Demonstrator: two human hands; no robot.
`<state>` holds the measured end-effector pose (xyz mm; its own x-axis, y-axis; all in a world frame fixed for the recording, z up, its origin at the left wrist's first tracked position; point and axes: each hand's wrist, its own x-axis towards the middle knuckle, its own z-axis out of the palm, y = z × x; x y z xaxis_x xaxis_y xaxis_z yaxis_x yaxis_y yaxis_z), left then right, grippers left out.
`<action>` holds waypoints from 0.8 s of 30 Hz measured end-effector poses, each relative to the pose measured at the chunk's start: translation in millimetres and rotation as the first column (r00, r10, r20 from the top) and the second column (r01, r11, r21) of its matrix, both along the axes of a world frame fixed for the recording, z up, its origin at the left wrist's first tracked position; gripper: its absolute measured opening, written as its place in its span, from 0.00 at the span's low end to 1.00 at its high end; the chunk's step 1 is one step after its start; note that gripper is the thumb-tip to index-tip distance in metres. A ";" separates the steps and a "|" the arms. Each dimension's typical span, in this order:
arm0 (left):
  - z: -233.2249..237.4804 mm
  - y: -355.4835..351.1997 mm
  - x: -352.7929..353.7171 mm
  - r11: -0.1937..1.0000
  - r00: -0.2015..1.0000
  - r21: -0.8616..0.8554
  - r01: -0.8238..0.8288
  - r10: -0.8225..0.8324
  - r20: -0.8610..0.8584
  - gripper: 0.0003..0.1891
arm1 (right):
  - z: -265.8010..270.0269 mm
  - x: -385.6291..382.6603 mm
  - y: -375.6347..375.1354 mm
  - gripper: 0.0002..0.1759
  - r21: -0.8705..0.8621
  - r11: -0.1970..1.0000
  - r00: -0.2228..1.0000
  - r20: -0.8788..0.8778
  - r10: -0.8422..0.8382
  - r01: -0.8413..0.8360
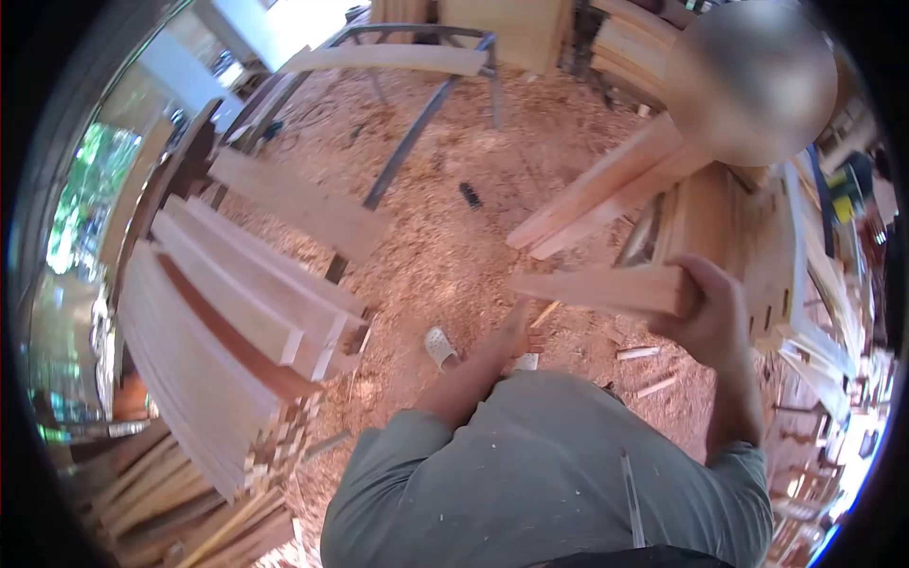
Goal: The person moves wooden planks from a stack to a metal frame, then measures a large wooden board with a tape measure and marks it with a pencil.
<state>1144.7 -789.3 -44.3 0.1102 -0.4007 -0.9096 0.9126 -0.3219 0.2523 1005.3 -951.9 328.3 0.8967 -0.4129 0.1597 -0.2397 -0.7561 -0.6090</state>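
A thick, pale pinkish length of wood (606,288) lies across the view in front of my body. My right hand (703,312) is wrapped round its right end, with the thumb over the top. My left hand (516,333) is just below the wood's left end, its thumb pointing up close to the lower edge and its fingers apart from the thumb, partly blurred. A thin light stick (545,314) shows beyond the left hand.
Long planks (222,312) are stacked on the left, above offcuts (170,488). Two boards (606,194) slant at the right, near a person with a blurred head (753,83). A metal trestle (417,133) stands ahead. Shavings (445,251) cover the floor around a dark object (470,195).
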 end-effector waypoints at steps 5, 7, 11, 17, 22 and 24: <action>-51.7 -36.5 -35.2 0.905 0.840 -0.264 -0.334 0.158 -0.519 0.39 | 93.2 -121.4 32.2 0.47 0.026 0.938 0.899 0.279 -0.338 0.345; -69.4 -37.0 -92.5 0.904 0.905 -0.328 -0.275 0.128 -0.407 0.34 | 78.8 -166.8 43.8 0.43 -0.038 0.804 0.725 0.459 -0.514 0.594; -64.0 -51.1 -92.9 0.979 0.895 -0.182 -0.097 0.006 -0.446 0.20 | 41.5 -244.0 67.2 0.46 -0.059 0.662 0.565 0.582 -0.585 0.747; 42.4 -90.3 -4.2 0.810 0.853 -0.340 -0.478 0.520 0.041 0.18 | -80.2 -411.5 42.8 0.43 0.494 0.721 0.604 0.407 -0.685 0.486; 152.1 -52.7 65.8 0.827 0.704 -0.360 -0.431 0.558 0.440 0.20 | -189.3 -332.8 69.9 0.37 0.897 0.357 0.453 0.214 -0.865 0.259; 150.3 -37.3 89.9 0.837 0.383 -0.344 -0.426 0.511 0.770 0.19 | -215.8 -297.2 74.2 0.35 0.952 0.272 0.504 0.167 -0.848 0.142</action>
<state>1234.6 -826.5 106.0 0.9586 -0.1006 -0.2665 0.2792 0.1470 0.9489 708.1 -877.7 112.4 0.2567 -0.9451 -0.2022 0.2906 0.2750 -0.9165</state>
